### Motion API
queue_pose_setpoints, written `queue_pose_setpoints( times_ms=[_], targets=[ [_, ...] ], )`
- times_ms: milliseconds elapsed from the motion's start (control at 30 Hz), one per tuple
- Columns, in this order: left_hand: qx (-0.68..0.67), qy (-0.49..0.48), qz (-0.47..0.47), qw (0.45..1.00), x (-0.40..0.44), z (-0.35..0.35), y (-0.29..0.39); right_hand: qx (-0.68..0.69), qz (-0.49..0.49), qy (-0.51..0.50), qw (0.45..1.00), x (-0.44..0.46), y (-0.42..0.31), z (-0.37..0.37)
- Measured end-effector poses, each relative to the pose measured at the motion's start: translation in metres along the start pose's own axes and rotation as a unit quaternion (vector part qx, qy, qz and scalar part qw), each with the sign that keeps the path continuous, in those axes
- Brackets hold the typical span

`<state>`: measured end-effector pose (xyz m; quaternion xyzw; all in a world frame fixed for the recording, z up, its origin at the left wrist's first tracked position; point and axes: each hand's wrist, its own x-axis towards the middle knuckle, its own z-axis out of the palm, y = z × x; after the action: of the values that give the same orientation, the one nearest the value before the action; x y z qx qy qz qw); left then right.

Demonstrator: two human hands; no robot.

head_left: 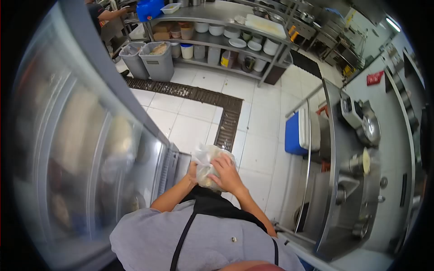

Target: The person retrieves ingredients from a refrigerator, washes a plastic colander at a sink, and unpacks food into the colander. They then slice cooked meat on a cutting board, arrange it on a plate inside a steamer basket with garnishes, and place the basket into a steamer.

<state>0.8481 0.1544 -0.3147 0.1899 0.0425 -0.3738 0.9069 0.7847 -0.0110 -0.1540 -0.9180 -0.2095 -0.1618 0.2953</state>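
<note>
Over white floor tiles (257,153), just beyond the black apron (205,198), holding a crumpled, cloudy plastic bag (204,159), pale inside, clasped between left hand (191,174) and right hand (226,175), right grip curled over it; farther off, grey bins (159,67).

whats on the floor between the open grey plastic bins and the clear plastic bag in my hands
A dark brown slotted grate, then white square tiles, in the head view.
</note>
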Motion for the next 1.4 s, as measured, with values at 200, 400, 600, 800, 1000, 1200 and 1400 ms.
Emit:
queue_pose_setpoints(
  times_ms=[200,400,600,800,1000,1200,1400],
  targets=[
    [0.035,-0.035,-0.158,0.986,0.174,0.098,0.128,-0.08,0.153,0.007,0.985,0.114,0.129,0.006],
    [0.416,0.078,-0.148,0.894,0.325,0.101,0.225,0.043,0.258,0.102,0.96,0.225,0.257,0.029],
    [0.453,0.156,-0.164,0.863,0.446,0.044,0.341,0.153,0.31,0.132,0.929,0.381,0.414,0.059],
    [0.348,0.315,0.076,0.88,0.518,0.032,0.502,0.127,0.303,0.139,0.934,0.574,0.542,0.017],
    [0.425,0.395,0.208,0.788,0.596,0.0,0.692,0.133,0.271,0.221,0.927,0.78,0.627,-0.05],
    [0.682,0.353,0.369,0.524,0.755,0.002,0.909,0.191,0.329,0.384,0.841,0.933,0.767,-0.083],
    [0.798,0.415,0.395,0.185,0.895,-0.012,1.05,0.023,0.396,0.318,0.861,0.989,0.86,-0.11]
  ],
)
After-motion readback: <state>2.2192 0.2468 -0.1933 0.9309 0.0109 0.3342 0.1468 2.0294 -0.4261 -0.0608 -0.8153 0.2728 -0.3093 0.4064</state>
